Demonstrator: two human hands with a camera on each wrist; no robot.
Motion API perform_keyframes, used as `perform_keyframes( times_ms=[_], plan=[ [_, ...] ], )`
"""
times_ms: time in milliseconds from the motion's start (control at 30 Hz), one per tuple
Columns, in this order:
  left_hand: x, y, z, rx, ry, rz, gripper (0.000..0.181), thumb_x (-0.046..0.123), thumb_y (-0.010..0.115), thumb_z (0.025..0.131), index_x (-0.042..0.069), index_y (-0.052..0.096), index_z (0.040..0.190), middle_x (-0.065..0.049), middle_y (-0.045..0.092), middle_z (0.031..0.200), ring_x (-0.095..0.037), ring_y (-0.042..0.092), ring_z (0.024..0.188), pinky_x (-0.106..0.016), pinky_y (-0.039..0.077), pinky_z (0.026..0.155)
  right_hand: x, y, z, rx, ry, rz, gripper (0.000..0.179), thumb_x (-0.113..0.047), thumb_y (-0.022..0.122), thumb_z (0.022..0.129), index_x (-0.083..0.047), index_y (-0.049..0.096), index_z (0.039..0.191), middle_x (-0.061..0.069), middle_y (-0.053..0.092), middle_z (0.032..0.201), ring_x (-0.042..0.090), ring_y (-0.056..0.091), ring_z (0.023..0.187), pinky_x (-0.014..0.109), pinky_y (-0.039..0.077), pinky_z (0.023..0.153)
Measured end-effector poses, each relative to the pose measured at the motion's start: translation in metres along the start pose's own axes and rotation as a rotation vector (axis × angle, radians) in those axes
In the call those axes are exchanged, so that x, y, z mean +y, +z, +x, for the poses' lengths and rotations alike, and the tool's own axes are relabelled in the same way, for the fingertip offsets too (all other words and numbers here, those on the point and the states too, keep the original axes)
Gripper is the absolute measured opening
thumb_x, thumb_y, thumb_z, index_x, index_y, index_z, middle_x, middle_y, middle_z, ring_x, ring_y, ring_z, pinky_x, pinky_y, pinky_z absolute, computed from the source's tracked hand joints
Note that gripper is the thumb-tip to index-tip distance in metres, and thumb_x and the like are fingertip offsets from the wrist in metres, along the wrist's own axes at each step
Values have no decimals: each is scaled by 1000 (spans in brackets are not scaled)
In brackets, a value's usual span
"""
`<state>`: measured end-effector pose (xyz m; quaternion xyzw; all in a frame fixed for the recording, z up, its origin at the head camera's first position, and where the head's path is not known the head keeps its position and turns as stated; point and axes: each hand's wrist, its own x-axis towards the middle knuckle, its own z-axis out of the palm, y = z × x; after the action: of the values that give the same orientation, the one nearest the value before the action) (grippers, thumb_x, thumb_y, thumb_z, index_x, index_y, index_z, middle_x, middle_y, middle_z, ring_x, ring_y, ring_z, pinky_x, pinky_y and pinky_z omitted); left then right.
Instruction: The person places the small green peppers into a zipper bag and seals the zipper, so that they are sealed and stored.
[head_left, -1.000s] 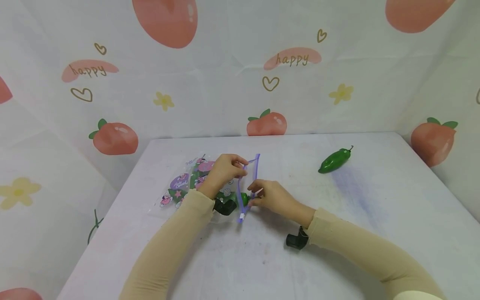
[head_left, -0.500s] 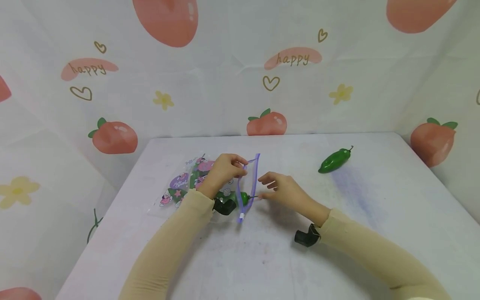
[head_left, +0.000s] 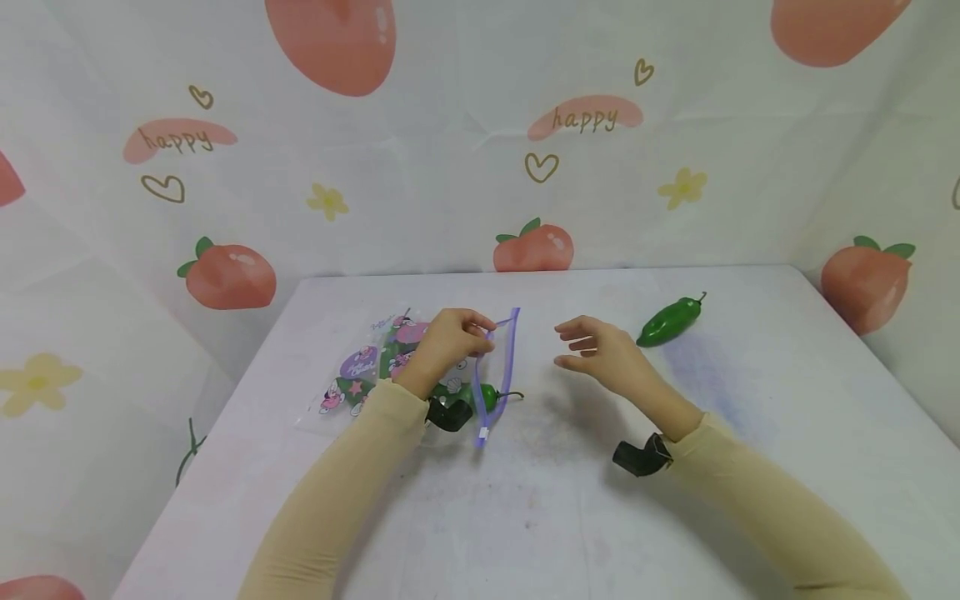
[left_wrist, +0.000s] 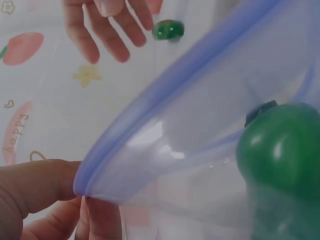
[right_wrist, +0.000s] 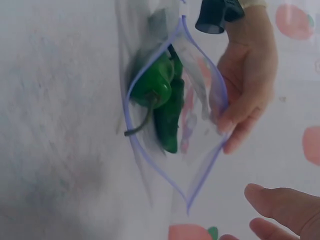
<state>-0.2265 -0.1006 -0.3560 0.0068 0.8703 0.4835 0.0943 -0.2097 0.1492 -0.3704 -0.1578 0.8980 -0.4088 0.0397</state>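
Note:
A clear zip bag with printed cartoons and purple seal strips lies left of the table's middle, its mouth spread apart. My left hand pinches the upper strip between thumb and fingers. Green peppers are inside; in the right wrist view, one pepper has its long stem poking out over the rim, with another pepper beside it. My right hand hovers right of the bag, fingers apart and holding nothing. Beyond it, a loose green pepper lies on the table, also small in the left wrist view.
The white table has bluish smudges on its right half. Behind it hangs a white cloth printed with peaches, hearts and flowers. A black camera mount sits on the right wrist, a similar mount on the left.
My right hand has let go of the stem of the pepper at the bag's mouth and moved right and away, towards the loose pepper. The left hand and bag stay put.

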Motion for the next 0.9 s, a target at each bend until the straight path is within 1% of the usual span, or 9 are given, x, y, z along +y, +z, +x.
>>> perform_keyframes(
  times_ms=[200, 400, 633, 767, 900],
  plan=[
    [0, 0, -1, -5, -13, -5, 29, 8, 73, 83, 6, 69, 112, -6, 63, 87, -18, 63, 77, -43, 54, 87, 6, -15, 0, 45, 13, 24, 46, -22, 73, 86, -11, 58, 128, 15, 62, 128, 33, 61, 115, 48, 51, 93],
    [-1, 0, 0, -2, -3, -3, 27, 8, 73, 83, 8, 70, 109, -7, 62, 87, -19, 61, 76, -44, 54, 85, 16, -30, 1, 116, -7, 20, 46, -24, 70, 89, -9, 56, 130, 14, 59, 131, 34, 59, 118, 48, 50, 94],
    [-1, 0, 1, 2, 0, 1, 25, 8, 73, 83, 9, 70, 108, -6, 62, 87, -18, 61, 75, -42, 54, 82, 30, -45, -1, 189, -31, 100, 46, -28, 62, 95, -6, 52, 134, 19, 54, 137, 38, 51, 126, 53, 42, 103],
    [0, 0, 0, -2, -7, -1, 26, 8, 73, 83, 9, 70, 109, -6, 62, 88, -18, 61, 75, -43, 53, 84, 40, -52, -2, 234, -42, 105, 48, -30, 59, 97, -4, 48, 136, 19, 51, 139, 38, 48, 129, 53, 37, 107],
    [0, -1, 1, -6, -8, -1, 28, 8, 73, 83, 7, 69, 112, -7, 62, 89, -19, 62, 76, -44, 53, 86, 48, -60, -3, 275, -45, 115, 50, -31, 57, 98, -2, 46, 137, 18, 49, 141, 36, 47, 131, 53, 36, 107]
  ],
)
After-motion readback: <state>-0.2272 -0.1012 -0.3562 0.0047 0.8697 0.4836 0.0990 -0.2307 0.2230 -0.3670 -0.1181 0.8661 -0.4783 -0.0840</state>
